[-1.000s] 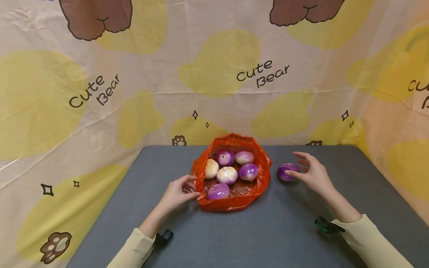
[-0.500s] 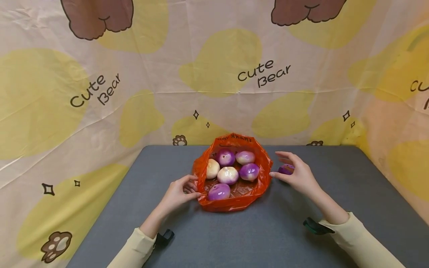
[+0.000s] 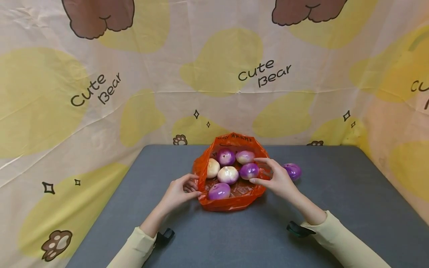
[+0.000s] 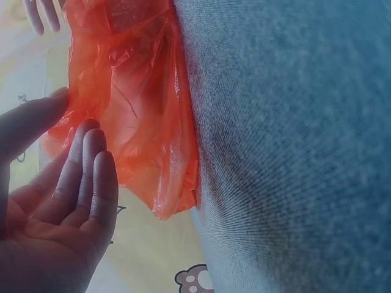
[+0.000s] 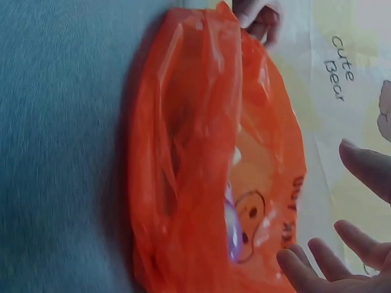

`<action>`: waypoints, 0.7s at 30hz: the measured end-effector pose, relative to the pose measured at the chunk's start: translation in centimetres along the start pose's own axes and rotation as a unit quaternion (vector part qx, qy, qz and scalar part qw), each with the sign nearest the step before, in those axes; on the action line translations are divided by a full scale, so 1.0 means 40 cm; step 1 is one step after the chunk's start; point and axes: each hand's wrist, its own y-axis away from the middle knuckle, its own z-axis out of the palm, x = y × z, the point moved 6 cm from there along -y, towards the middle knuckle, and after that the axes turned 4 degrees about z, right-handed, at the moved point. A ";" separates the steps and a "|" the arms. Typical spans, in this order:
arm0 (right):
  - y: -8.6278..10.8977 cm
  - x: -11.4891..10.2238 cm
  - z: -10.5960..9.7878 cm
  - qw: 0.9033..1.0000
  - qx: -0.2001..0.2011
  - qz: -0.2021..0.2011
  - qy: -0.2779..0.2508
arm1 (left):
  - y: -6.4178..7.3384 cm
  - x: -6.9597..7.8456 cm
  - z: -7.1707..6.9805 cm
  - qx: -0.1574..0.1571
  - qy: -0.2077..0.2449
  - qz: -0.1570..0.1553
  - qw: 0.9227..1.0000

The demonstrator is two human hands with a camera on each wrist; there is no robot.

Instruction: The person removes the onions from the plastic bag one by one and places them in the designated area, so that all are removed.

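An orange-red plastic bag (image 3: 234, 204) stands on the table with its mouth facing the head camera. Inside sit several purple and whitish onions, among them a whitish one (image 3: 228, 175) and a purple one (image 3: 219, 191). At the bag's left rim my left hand (image 3: 179, 191) holds the plastic between thumb and fingers. Over the right rim reaches my right hand (image 3: 278, 178), thumb and fingers spread apart near a purple onion (image 3: 249, 171); the right wrist view shows nothing between these fingers (image 5: 299, 271). Another purple onion (image 3: 292, 171) lies on the table, behind the right hand.
The grey table (image 3: 214, 238) extends to both sides of the bag. A cloth backdrop (image 3: 214, 67) with yellow patches and "Cute Bear" lettering rises behind its far edge. Both wrists carry dark straps, one near the left cuff (image 3: 164, 236).
My right hand has moved left, leaving the purple onion on the table and passing over the bag's right rim to its mouth. The left hand stays at the left rim.
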 end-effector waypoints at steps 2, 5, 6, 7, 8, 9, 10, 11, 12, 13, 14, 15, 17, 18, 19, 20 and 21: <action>-0.001 -0.002 0.016 1.000 -0.003 -0.003 -0.005 | 0.004 0.022 -0.004 -0.006 0.004 0.001 1.000; -0.002 -0.005 0.042 1.000 -0.012 -0.008 -0.023 | 0.007 0.051 -0.009 -0.012 0.010 0.012 1.000; -0.003 -0.006 0.049 1.000 -0.015 -0.010 -0.026 | 0.006 0.044 -0.008 -0.011 0.011 0.011 1.000; -0.003 -0.006 0.058 0.999 -0.021 -0.011 -0.034 | 0.005 0.036 -0.006 -0.010 0.012 0.012 1.000; -0.004 -0.005 0.066 0.999 -0.028 -0.011 -0.045 | 0.004 0.026 -0.004 -0.008 0.011 0.013 1.000; -0.005 -0.005 0.075 0.998 -0.035 -0.011 -0.051 | 0.002 0.015 -0.003 -0.007 0.009 0.014 1.000; -0.007 -0.003 0.082 0.997 -0.041 -0.010 -0.059 | 0.000 0.000 0.001 -0.006 0.008 0.015 1.000; -0.008 -0.002 0.090 0.997 -0.046 -0.009 -0.065 | -0.003 -0.014 0.003 -0.005 0.007 0.015 1.000; -0.010 -0.001 0.098 0.996 -0.051 -0.008 -0.071 | -0.004 -0.027 0.006 -0.004 0.006 0.013 1.000; -0.012 0.000 0.105 0.996 -0.056 -0.007 -0.075 | -0.005 -0.032 0.007 -0.004 0.007 0.015 1.000; -0.014 0.000 0.111 0.995 -0.059 -0.006 -0.079 | -0.006 -0.034 0.007 -0.005 0.008 0.018 1.000; -0.016 -0.001 0.117 0.995 -0.062 -0.005 -0.084 | -0.006 -0.036 0.008 -0.005 0.009 0.021 1.000; -0.021 -0.003 0.128 0.995 -0.062 -0.003 -0.084 | -0.006 -0.036 0.008 -0.006 0.013 0.023 1.000; -0.023 -0.004 0.134 0.995 -0.061 -0.001 -0.084 | -0.006 -0.035 0.008 -0.006 0.013 0.025 1.000; -0.025 -0.006 0.140 0.994 -0.061 0.000 -0.086 | -0.005 -0.035 0.008 -0.006 0.013 0.026 1.000; -0.026 -0.007 0.147 0.994 -0.062 0.002 -0.090 | -0.004 -0.034 0.008 -0.006 0.012 0.027 1.000; -0.027 -0.008 0.153 0.994 -0.062 0.005 -0.092 | -0.004 -0.034 0.008 -0.006 0.010 0.026 1.000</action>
